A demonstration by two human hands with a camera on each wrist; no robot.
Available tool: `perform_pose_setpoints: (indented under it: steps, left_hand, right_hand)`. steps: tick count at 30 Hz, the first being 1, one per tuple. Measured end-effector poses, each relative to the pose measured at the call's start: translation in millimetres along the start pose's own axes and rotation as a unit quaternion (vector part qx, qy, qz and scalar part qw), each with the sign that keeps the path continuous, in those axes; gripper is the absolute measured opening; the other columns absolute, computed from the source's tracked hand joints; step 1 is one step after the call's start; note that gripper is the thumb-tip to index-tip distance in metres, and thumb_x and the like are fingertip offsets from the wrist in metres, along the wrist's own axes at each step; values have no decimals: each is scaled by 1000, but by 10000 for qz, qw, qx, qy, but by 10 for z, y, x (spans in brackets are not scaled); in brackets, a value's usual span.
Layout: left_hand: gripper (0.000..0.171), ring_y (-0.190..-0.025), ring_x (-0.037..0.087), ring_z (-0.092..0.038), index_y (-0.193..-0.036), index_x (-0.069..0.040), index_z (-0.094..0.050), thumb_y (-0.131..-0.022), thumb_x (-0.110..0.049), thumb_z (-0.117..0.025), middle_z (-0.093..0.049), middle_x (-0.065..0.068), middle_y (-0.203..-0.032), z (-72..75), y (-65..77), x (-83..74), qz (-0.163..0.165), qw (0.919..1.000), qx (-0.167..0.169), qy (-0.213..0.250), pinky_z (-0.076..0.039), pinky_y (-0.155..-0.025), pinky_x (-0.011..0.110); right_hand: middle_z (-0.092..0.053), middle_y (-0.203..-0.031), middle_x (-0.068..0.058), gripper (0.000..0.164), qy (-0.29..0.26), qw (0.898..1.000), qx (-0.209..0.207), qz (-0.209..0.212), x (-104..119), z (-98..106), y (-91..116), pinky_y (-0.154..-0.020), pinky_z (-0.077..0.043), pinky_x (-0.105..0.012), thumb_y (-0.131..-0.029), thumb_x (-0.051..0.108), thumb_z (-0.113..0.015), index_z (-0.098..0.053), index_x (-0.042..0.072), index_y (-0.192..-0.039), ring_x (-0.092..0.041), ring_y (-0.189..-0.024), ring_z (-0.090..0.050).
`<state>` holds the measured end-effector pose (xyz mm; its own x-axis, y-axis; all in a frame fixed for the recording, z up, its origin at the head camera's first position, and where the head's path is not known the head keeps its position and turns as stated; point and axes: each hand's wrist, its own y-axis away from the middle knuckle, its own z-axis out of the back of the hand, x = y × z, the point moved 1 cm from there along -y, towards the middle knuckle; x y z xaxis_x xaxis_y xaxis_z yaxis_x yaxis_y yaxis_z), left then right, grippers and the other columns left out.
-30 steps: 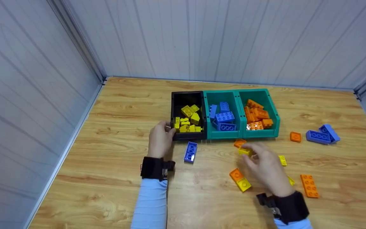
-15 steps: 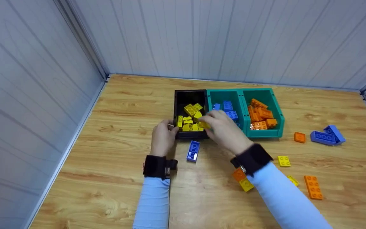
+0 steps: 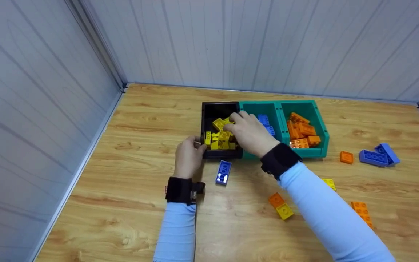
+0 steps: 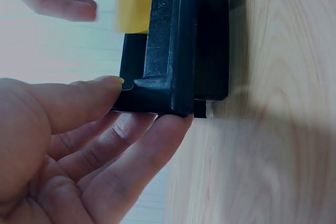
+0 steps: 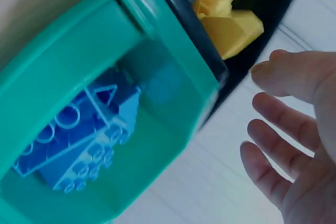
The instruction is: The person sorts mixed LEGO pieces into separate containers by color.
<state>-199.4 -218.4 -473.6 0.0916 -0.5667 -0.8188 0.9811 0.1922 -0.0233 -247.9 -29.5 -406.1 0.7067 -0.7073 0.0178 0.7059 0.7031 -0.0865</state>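
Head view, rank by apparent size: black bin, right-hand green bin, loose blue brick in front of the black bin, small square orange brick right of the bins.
1. Black bin and right-hand green bin: too alike to rank
2. Blue brick
3. Orange brick

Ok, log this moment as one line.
left hand: grips black bin; right hand: empty, near black bin; yellow bricks: in black bin, some on table
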Motion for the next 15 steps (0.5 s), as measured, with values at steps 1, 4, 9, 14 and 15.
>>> perform_pose_setpoints:
  steps: [1, 4, 9, 14, 15]
  left_hand:
    - [17, -80, 22, -64, -109, 0, -68, -93, -8, -69, -68, 9, -89, -2, 1, -1, -22, 10000, 7, -23, -53, -71, 35]
    - [16, -79, 23, -64, -108, 0, -68, -93, -8, -68, -68, 9, -88, -5, 0, 6, -105, 9999, 0, -81, -52, -71, 36]
    - [18, -80, 24, -64, -109, 1, -68, -94, -8, -68, -68, 10, -89, 0, -13, 27, -162, 9998, 3, -94, -52, -72, 37]
    - [17, -80, 24, -64, -109, 1, -68, -94, -8, -67, -68, 10, -89, 62, -25, 79, -179, 9997, 16, -179, -52, -71, 37]
    - [17, -79, 24, -64, -109, 0, -68, -94, -8, -67, -68, 10, -89, 81, -29, 94, -165, 9997, 3, -191, -52, -70, 37]
  right_hand:
    - [-58, -124, -17, 29, -94, 9998, -152, 7, -21, 22, 49, -93, -47, -48, -96, -1, -60, -71, 9, -121, -35, -111, -52]
    - [-61, -119, -16, 25, -403, 9970, -666, 25, -85, 90, 253, -89, -47, -48, -94, 2, -65, -72, 9, -117, -35, -108, -54]
    - [-62, -116, -13, 27, -1158, 9861, -1137, -368, -188, 158, 741, -92, -44, -49, -90, 6, -72, -71, 9, -117, -33, -107, -54]
    - [-63, -116, -14, 29, -1645, 9710, -1297, -1154, -237, 65, 1233, -91, -46, -50, -89, 5, -73, -70, 6, -117, -34, -107, -55]
    - [-63, -116, -15, 29, -1716, 9687, -1245, -1292, -227, 26, 1301, -91, -46, -50, -89, 5, -73, -70, 5, -118, -34, -107, -55]
